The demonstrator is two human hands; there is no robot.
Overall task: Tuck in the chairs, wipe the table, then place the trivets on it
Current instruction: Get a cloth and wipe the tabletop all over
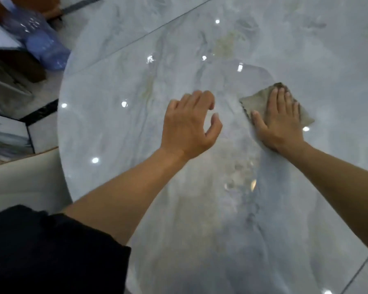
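A glossy pale marble table (119, 115) with a rounded left edge fills most of the view. A grey-brown cloth (254, 101) lies flat on it, right of centre. My right hand (278, 117) presses down on the cloth with straight, spread fingers. My left hand (189, 124) hovers just left of the cloth, above the table, its fingers loosely curled and holding nothing. No trivets are in view.
A cream chair back (23, 183) stands at the table's left edge. Blue plastic bags (40, 39) lie on the floor at the upper left, beside dark furniture (13, 66). My dark sleeve (51, 251) covers the lower left corner.
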